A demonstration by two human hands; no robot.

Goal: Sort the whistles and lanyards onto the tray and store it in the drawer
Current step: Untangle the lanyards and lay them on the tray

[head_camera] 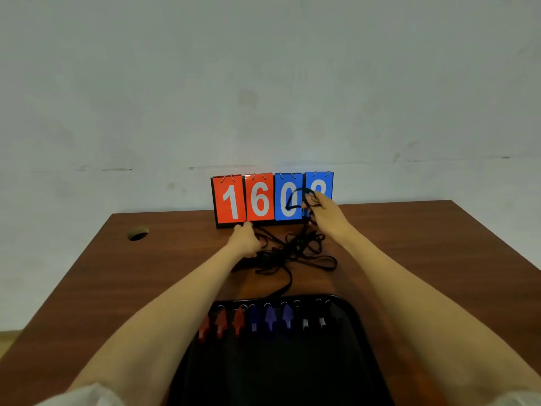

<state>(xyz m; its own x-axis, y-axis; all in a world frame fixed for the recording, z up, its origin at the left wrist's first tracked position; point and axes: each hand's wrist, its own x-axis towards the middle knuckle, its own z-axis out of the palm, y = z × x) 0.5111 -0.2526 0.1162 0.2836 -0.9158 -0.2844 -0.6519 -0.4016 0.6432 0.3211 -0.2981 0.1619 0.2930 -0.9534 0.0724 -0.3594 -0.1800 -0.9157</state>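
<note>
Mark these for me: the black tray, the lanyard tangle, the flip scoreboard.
black tray (pixel 278 376): head view, bare floor near its middle.
lanyard tangle (pixel 292 249): head view, dense knot of black strands between the hands.
flip scoreboard (pixel 259 197): head view, the red card showing 6.

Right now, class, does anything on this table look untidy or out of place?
Yes: the black lanyards lie in a tangled heap on the table, one strand trailing towards the tray, while the whistles sit in a neat colour-sorted row. The right hand lifts a lanyard loop across the scoreboard.
</note>
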